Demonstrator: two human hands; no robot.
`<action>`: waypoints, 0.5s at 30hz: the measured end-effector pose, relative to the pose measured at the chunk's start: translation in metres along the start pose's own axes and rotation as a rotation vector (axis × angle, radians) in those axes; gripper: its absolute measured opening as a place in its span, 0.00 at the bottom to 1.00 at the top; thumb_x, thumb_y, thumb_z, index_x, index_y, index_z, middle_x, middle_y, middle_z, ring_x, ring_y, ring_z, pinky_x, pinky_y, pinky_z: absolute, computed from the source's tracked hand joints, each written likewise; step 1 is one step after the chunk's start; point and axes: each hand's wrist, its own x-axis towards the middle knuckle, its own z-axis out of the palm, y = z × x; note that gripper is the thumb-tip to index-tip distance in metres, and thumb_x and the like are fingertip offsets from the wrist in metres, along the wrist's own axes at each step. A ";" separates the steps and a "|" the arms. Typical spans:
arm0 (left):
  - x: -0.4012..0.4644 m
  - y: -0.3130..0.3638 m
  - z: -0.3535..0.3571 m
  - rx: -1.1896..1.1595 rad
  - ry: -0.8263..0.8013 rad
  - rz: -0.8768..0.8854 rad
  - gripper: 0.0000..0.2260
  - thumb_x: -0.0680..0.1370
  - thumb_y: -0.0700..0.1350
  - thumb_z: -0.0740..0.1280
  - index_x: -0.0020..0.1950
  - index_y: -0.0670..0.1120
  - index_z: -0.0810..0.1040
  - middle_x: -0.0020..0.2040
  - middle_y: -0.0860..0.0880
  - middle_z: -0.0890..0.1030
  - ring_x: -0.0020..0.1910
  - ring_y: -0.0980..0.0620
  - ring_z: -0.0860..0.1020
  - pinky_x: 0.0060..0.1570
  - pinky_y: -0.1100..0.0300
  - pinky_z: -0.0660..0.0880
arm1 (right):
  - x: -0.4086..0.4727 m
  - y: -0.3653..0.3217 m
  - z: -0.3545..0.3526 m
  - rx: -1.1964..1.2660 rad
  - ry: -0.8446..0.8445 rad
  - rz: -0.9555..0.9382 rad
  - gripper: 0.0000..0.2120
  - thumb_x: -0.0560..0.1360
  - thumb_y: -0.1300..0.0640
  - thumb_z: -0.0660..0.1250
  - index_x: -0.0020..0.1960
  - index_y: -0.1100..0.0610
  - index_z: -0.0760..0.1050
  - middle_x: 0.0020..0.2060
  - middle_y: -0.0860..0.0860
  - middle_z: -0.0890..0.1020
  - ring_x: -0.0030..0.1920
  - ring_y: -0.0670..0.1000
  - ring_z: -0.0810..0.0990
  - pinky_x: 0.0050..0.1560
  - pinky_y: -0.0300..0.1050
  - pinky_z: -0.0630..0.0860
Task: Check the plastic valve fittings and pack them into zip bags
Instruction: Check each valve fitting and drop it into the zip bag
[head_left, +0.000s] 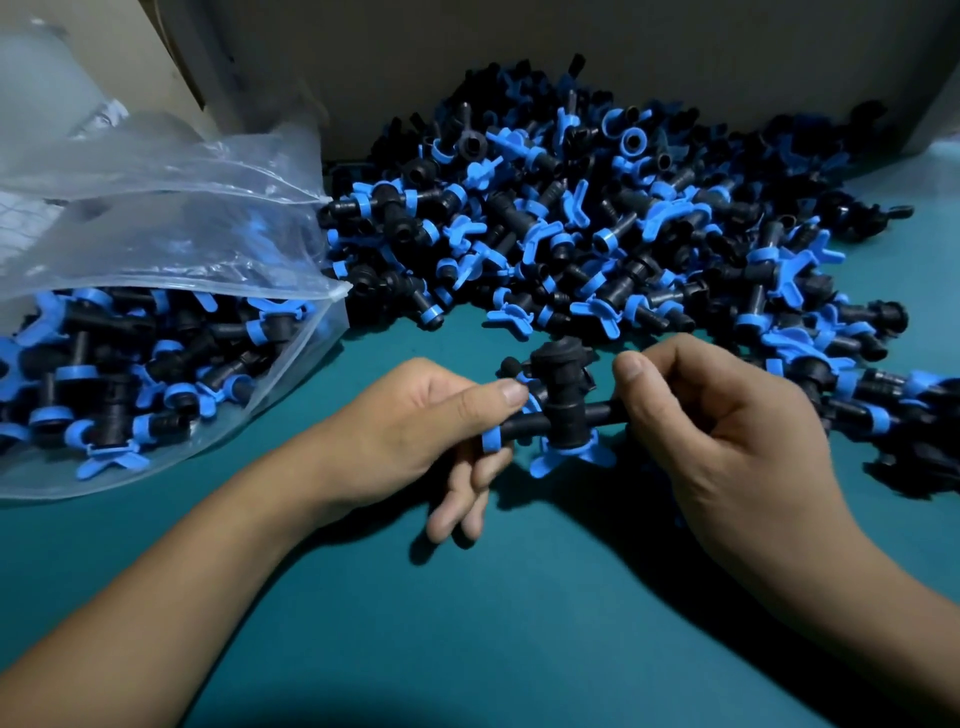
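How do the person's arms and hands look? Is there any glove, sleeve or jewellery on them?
Both are bare. The left hand and the right hand wear no gloves, rings or watch. Both forearms show no sleeves as far as the frame reaches. The fingernails are short.

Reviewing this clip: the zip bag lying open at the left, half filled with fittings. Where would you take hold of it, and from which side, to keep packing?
Probably the upper lip of the zip bag near its mouth, coming from the right, the pile's side. The mouth gapes toward the pile of fittings, and that top film stands loose and raised, while the lower part is weighed down by the fittings inside, so lifting there should hold it open.
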 end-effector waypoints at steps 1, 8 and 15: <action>-0.001 0.001 0.000 -0.006 -0.016 -0.015 0.22 0.81 0.59 0.62 0.32 0.47 0.77 0.21 0.41 0.76 0.27 0.42 0.81 0.37 0.56 0.77 | 0.000 -0.001 0.001 -0.019 -0.001 0.006 0.19 0.83 0.41 0.65 0.39 0.51 0.75 0.26 0.48 0.73 0.26 0.42 0.67 0.28 0.35 0.64; -0.002 0.000 -0.003 -0.045 -0.034 -0.008 0.21 0.80 0.54 0.64 0.31 0.45 0.78 0.21 0.40 0.76 0.28 0.39 0.82 0.40 0.48 0.75 | -0.002 -0.004 0.001 -0.021 -0.024 0.010 0.20 0.83 0.43 0.66 0.34 0.49 0.74 0.23 0.49 0.77 0.21 0.41 0.69 0.25 0.33 0.65; 0.000 -0.004 -0.008 -0.154 0.212 0.203 0.09 0.74 0.48 0.72 0.42 0.42 0.81 0.30 0.42 0.79 0.30 0.45 0.80 0.37 0.51 0.74 | 0.000 -0.004 -0.005 0.116 -0.094 -0.089 0.08 0.79 0.47 0.73 0.52 0.49 0.77 0.34 0.51 0.79 0.29 0.53 0.74 0.29 0.53 0.72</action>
